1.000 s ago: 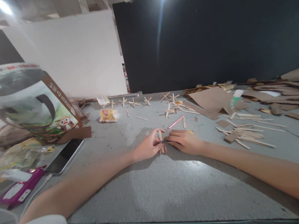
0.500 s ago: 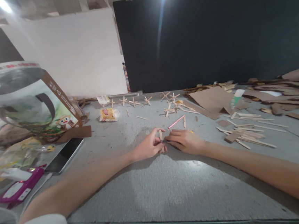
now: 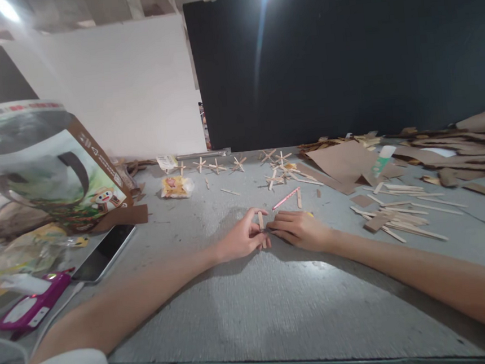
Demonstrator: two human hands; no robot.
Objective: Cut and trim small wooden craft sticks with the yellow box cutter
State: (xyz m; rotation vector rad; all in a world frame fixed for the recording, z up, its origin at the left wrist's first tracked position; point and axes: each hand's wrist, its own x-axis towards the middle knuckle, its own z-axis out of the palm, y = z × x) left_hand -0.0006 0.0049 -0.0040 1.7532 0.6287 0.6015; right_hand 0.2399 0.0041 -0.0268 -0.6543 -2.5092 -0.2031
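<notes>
My left hand (image 3: 246, 235) is closed round a short wooden craft stick (image 3: 260, 221), held upright between the fingers over the table. Close against it on the right, my right hand (image 3: 298, 229) is curled with its fingertips pinched at the stick's side. Whatever lies in that pinch is too small to make out. Just beyond the hands are a pink patterned pencil (image 3: 285, 198) and another craft stick (image 3: 299, 198). Farther back, several star-like shapes of crossed sticks (image 3: 240, 163) stand in a row.
Loose sticks (image 3: 407, 221) and brown cardboard (image 3: 336, 162) lie to the right, with a white and green tube (image 3: 383, 161). On the left are a phone (image 3: 104, 253), a purple device (image 3: 34, 302) with a cable, and a large printed bag (image 3: 54, 170). A yellow packet (image 3: 177, 186) lies farther back.
</notes>
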